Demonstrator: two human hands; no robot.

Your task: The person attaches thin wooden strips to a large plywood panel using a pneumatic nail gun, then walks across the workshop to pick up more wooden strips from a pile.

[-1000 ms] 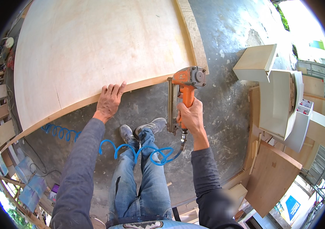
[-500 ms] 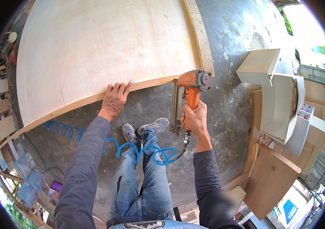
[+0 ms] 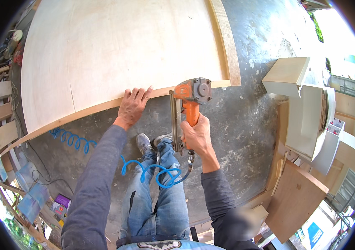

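A large pale plywood panel (image 3: 123,46) lies before me, with a narrow wooden strip (image 3: 96,108) along its near edge and a wider strip (image 3: 226,46) along its right side. My left hand (image 3: 133,107) rests palm down on the near edge, fingers apart over the strip and thumb spread to the right. In my right hand (image 3: 198,135) is an orange and black air nail gun (image 3: 192,110), gripped by its handle. Its head is at the near strip, left of the panel's right corner; whether the nose touches the wood is hidden. A coiled blue air hose (image 3: 144,168) runs from the handle's base.
My shoes (image 3: 145,143) stand on a grey concrete floor (image 3: 240,125) below the panel. White cabinet boxes (image 3: 307,118) and a brown wooden board (image 3: 296,200) are at the right. Wood pieces (image 3: 0,112) line the left, near a dark cable (image 3: 46,181).
My right hand has moved the nail gun leftward along the near edge, closer to my left hand. The left hand keeps its place on the panel, and the view has shifted slightly.
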